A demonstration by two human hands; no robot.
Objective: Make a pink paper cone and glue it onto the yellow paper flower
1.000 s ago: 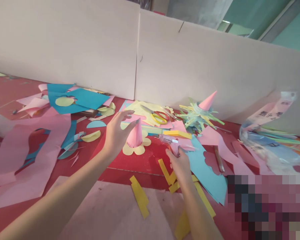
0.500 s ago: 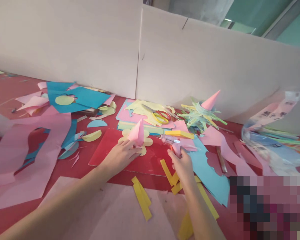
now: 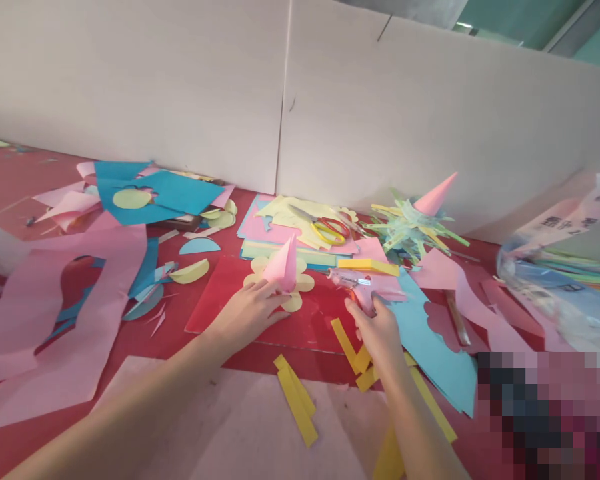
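Note:
My left hand [image 3: 247, 310] is closed on the lower part of a pink paper cone [image 3: 283, 265]. The cone stands over a pale yellow paper flower [image 3: 305, 283], its tip pointing up; whether the two are joined I cannot tell. Under the flower lies a red board [image 3: 215, 297]. To the right, my right hand [image 3: 377, 327] grips a pink hot glue gun [image 3: 364, 295] by its handle, the nozzle aimed left toward the flower but apart from it. Yellow paper strips [image 3: 296, 400] lie in front of the board.
Red-and-yellow-handled scissors [image 3: 330, 231] rest on stacked coloured paper behind the board. A second pink cone [image 3: 436, 195] tops a bunch of green and yellow strips [image 3: 405, 223]. Pink cut paper [image 3: 95, 313] spreads left, light blue sheets [image 3: 437, 347] right. A white panel [image 3: 180, 87] stands behind.
The whole view has shifted slightly, so things appear a little further right. Both hands keep their holds on the cone and the glue gun.

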